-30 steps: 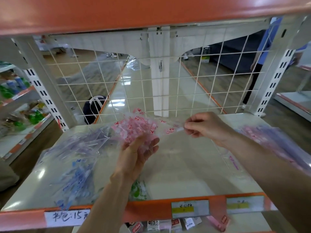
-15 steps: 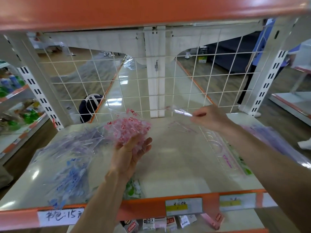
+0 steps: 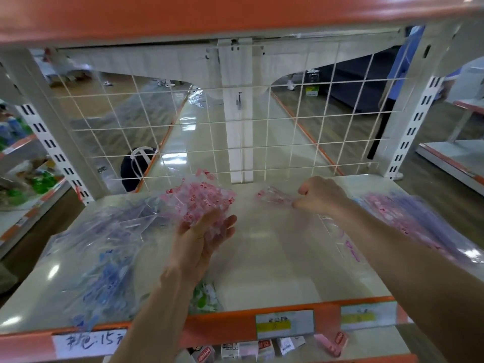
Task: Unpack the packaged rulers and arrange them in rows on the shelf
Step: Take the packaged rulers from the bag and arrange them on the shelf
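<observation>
On the cream metal shelf (image 3: 262,258), just before its white centre post (image 3: 239,142), the right hand (image 3: 322,196) pinches one clear pink-printed ruler packet (image 3: 273,196), apparently to start a row; left of the post, the left hand (image 3: 207,231) grips a bundle of such packets (image 3: 196,200), held ready.

Right hand (image 3: 320,196) and its pink-printed packet (image 3: 275,196) lower, near shelf (image 3: 262,258).

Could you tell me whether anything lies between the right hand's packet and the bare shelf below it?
Nothing visible does: the right hand pinches the clear pink-printed packet above bare cream shelf; the bluish pile lies leftward.
</observation>
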